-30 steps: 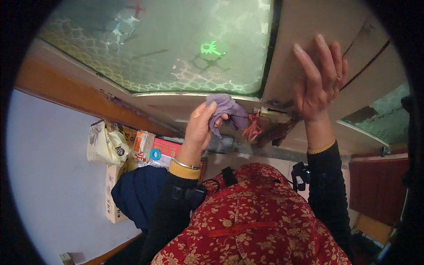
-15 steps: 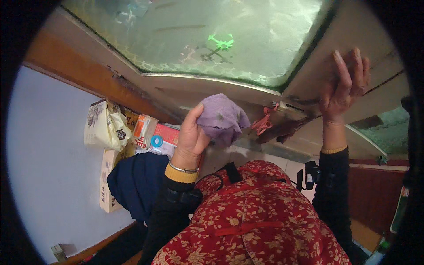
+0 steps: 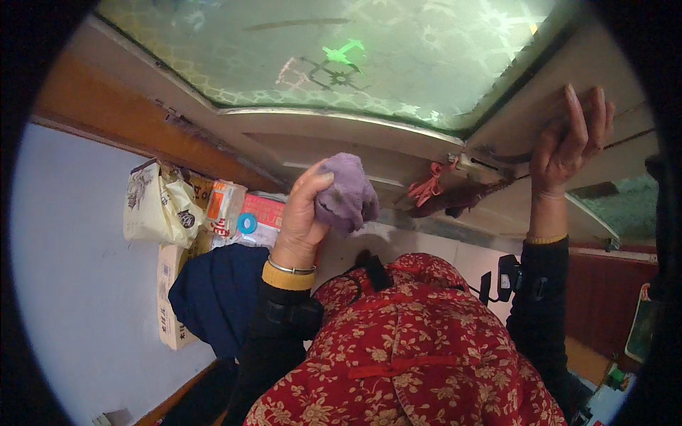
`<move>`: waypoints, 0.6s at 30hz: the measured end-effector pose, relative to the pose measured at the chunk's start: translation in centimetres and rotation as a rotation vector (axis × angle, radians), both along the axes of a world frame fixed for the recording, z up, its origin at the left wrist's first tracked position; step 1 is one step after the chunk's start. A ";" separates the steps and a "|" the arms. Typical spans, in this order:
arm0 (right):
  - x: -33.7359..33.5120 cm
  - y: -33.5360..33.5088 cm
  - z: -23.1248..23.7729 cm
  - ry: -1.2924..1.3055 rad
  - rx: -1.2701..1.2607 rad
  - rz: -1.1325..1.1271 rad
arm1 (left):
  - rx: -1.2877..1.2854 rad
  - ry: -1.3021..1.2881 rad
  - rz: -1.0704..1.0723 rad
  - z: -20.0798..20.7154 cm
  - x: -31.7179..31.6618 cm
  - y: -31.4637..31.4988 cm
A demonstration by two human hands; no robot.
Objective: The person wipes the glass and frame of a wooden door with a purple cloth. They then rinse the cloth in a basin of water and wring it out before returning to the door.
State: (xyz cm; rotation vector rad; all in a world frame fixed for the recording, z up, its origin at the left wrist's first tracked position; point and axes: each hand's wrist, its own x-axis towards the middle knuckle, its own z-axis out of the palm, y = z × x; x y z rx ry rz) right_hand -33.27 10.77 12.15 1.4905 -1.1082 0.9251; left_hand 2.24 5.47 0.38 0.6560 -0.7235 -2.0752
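Observation:
My left hand is closed round a bunched purple cloth, raised in front of the lower part of a door. My right hand lies with fingers stretched out against the door's edge frame, holding nothing. Above both hands is the door's patterned frosted glass pane. Between the hands, a latch is fixed on the door, with a pinkish-red ribbon tied to it.
At the left, against a pale wall, sit a cream bag, a pink box, a blue tape roll and a dark blue cloth. A dark red panel stands at the right.
The purple cloth is squeezed into a narrower bundle and has moved slightly left with my left hand. My right hand shows a little farther right; the view of the door has shifted slightly.

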 end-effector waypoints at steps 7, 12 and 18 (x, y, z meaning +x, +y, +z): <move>0.0 0.1 -0.3 0.002 -0.028 -0.028 | -0.035 0.032 0.065 0.1 -1.7 -0.7; -0.3 -0.3 -0.3 0.009 -0.044 -0.017 | -0.250 -0.166 0.426 -0.2 -2.2 -1.5; -0.2 -0.4 -0.5 -0.006 -0.035 0.001 | -0.780 -0.706 0.607 -1.2 -3.3 -3.9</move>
